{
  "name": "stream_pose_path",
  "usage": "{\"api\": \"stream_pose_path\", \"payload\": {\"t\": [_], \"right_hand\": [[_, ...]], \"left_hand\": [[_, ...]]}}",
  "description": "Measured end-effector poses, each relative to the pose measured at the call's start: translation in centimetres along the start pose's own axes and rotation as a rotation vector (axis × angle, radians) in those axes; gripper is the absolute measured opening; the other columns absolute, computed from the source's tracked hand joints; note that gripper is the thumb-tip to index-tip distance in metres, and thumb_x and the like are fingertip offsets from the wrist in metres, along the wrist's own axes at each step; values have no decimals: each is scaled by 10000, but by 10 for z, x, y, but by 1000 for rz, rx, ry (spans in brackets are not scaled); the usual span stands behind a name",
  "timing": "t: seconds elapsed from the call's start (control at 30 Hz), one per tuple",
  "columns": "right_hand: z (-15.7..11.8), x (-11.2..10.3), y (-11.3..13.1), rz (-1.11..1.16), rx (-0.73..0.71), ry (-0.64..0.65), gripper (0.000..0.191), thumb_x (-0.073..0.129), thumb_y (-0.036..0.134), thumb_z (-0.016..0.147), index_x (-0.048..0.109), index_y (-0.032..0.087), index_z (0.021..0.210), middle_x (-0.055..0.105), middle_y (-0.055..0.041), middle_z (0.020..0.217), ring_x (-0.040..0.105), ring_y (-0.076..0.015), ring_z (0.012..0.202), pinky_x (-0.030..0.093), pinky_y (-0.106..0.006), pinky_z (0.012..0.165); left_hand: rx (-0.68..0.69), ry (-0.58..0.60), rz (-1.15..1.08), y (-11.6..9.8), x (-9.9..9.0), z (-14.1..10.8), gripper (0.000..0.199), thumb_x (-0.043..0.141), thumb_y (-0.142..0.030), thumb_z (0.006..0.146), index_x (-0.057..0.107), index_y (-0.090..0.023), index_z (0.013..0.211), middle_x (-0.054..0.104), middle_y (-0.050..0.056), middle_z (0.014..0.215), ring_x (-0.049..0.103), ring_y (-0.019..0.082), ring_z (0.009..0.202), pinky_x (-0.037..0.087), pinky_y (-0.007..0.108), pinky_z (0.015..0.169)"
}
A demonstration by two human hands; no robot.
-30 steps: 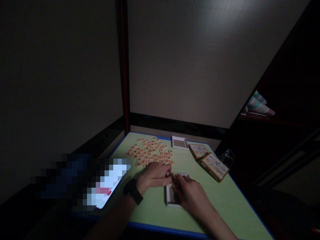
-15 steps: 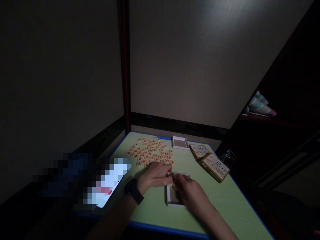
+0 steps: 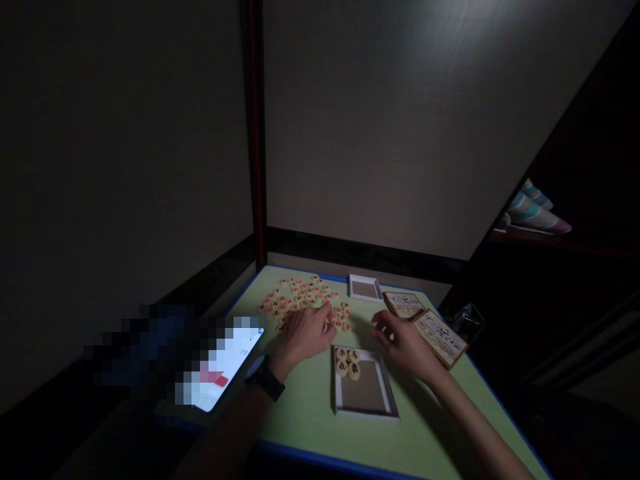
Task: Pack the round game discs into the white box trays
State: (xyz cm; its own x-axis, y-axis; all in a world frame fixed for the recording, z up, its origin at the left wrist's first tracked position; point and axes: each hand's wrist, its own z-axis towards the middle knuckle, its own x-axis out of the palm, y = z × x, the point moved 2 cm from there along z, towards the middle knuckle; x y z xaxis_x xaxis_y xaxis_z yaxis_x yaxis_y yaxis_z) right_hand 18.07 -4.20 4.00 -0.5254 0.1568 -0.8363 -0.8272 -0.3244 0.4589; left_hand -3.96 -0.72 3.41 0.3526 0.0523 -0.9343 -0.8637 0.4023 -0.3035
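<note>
Round wooden pieces with red and black characters (image 3: 300,291) are spread over the far left of the table. My left hand (image 3: 310,330), with a black watch at the wrist, is over their near edge, fingers bent down; whatever its fingertips touch is hidden. Several black-marked pieces (image 3: 348,362) lie together in the far left corner of a shallow white-rimmed box tray (image 3: 367,415). My right hand (image 3: 397,339) hovers beyond the tray's far right corner, its fingers loosely curled and apart, with nothing seen in them.
A second shallow tray (image 3: 365,288) is at the table's far edge. Two printed box lids (image 3: 404,305) lie at the right, overlapping. A lit, partly pixelated screen (image 3: 227,367) is at the left edge. A clear container (image 3: 469,321) stands beyond the right edge.
Both hands have left the near tray, uncovering the pieces in its corner. My left hand moved away toward the scattered pieces; my right hand moved up and right, its fingers now looser.
</note>
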Motion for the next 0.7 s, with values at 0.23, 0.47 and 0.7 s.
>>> {"api": "stream_pose_path", "payload": {"t": [0.23,0.47,0.7], "right_hand": [[6,30,-40,62,66,-257,349,409,474,930,584,199,1056,728,-58,783,677,-218,671,493,-314,667],[3,42,-45,9,12,-192,340,382,430,943,596,201,1072,742,-56,786,694,-220,692,496,-308,667],[2,46,-42,-6,-2,-173,310,382,387,932,611,210,1043,749,-57,776,700,-223,691,494,-307,660]], "left_hand": [[-113,-125,-9,33,-17,20,197,462,-135,856,630,-212,922,728,43,943,663,189,905,473,281,810],[-78,44,208,72,-38,24,287,443,-148,860,692,-220,984,740,68,1004,660,215,960,481,302,842],[-91,131,302,92,-55,23,272,499,-93,765,718,-218,868,743,73,954,667,212,905,480,275,766]]}}
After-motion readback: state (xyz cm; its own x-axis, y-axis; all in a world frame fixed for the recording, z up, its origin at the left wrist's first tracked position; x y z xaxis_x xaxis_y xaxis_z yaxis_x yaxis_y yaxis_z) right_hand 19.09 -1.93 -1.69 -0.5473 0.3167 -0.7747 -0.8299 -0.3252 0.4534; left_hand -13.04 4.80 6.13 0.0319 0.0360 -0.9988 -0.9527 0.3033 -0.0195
